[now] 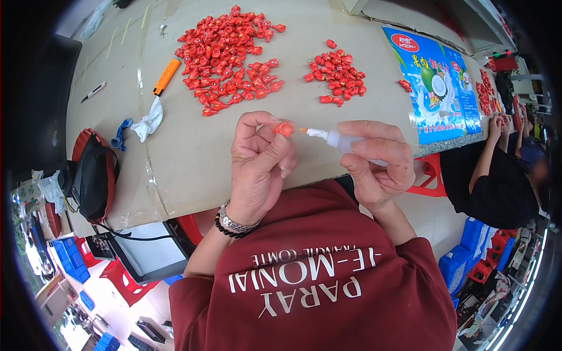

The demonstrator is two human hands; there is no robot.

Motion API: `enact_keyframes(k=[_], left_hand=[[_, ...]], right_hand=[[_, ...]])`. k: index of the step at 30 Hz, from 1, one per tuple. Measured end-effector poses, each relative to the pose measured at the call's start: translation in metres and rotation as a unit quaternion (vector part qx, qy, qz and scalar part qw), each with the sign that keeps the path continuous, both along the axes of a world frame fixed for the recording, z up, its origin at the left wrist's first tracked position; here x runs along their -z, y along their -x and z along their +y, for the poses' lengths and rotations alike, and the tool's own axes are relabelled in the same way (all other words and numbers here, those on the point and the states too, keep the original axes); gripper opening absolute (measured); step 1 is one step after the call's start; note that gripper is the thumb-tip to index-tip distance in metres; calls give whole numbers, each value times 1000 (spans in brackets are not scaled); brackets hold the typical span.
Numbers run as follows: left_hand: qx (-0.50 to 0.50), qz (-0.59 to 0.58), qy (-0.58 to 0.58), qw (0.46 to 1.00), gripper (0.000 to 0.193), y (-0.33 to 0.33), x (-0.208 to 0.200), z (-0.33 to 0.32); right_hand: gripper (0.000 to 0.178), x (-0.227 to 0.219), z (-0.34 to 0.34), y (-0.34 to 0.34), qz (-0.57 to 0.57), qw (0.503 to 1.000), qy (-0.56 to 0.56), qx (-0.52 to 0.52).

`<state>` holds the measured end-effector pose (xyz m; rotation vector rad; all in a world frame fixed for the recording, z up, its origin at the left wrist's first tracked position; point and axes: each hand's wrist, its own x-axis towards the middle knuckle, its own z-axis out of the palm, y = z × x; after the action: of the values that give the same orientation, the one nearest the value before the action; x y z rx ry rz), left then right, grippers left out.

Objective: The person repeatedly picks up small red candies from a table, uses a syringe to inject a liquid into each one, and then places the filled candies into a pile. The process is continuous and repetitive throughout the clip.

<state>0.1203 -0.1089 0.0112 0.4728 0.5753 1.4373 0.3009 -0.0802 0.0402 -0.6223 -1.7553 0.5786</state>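
Observation:
Pinched between the thumb and fingers of my left hand (257, 161) is a small red plastic part (283, 129). My right hand (379, 158) grips a translucent squeeze bottle (344, 141) with a white neck and a thin orange tip. That tip points left at the red part, close beside it; whether they touch I cannot tell. Beyond my hands a large pile of red plastic parts (219, 55) lies on the table (199, 158). A smaller heap of similar red pieces (338, 76) lies to its right.
An orange cutter (167, 76), a white cloth (148, 120) and a blue band (121, 133) lie at the left, near a black and red bag (93, 175). A blue printed sheet (436, 88) covers the right side. Further right, another person (489, 175) sits at the table.

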Motion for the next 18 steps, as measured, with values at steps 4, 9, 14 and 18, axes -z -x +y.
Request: enact_keyframes(k=[4,9,14,18], left_hand=[[3,0,4,1000,22,0,-2,0],[20,-41,32,998,21,2,-1,0],[23,-50,57,997,20,3,0,0],[21,-46,56,997,19,2,-1,0]], right_hand=[[24,2,2,3,132,990,55,-21],[25,2,5,-2,209,965,151,-47],[28,-1,-1,6,77,994,77,24],[27,4,6,7,60,998,-5,-11]])
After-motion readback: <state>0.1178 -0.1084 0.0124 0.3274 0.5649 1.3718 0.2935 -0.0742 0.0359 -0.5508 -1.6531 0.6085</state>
